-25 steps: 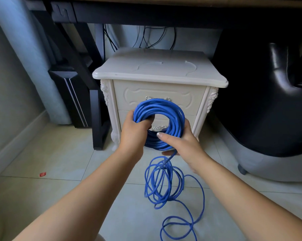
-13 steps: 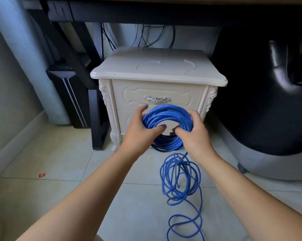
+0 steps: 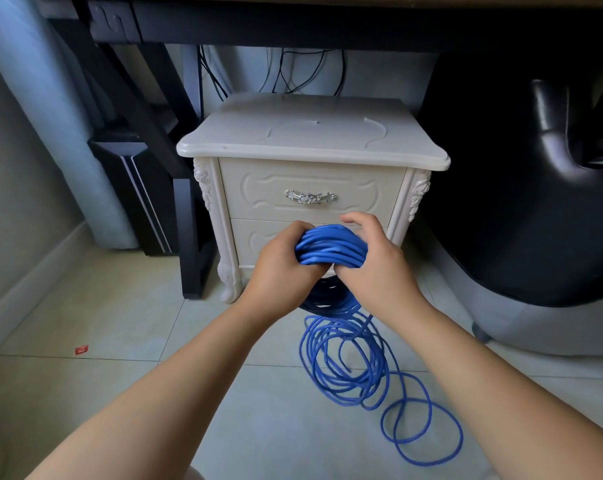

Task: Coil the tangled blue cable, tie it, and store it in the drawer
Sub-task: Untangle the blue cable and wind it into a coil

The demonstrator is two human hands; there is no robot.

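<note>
**Coil partly wound, no tie yet, drawer shut**

Coiling is in progress, maybe half done by my estimate. The wound bundle of blue plastic-jacketed cable [image 3: 331, 249] is held in the air, in front of the lower front edge of the cream-white carved wooden nightstand [image 3: 310, 147]. The left hand [image 3: 279, 271] is clamped round the bundle's left side. The right hand [image 3: 374, 271] is curled over its right side, so both are grasping cable.

Left to do:
- A sizeable tangle of loose loops [image 3: 348, 368] lies on the pale tiled floor [image 3: 120, 323] below the hands.
- No tie is on the bundle (none is visible anywhere).
- The upper drawer [image 3: 265, 192] with the ornate silver handle [image 3: 310, 197] is closed, and so is the one below.

Versus half a second ago, the bundle was an open ring facing the camera. Now it is tipped edge-on and squeezed, with the hands closer together.
</note>
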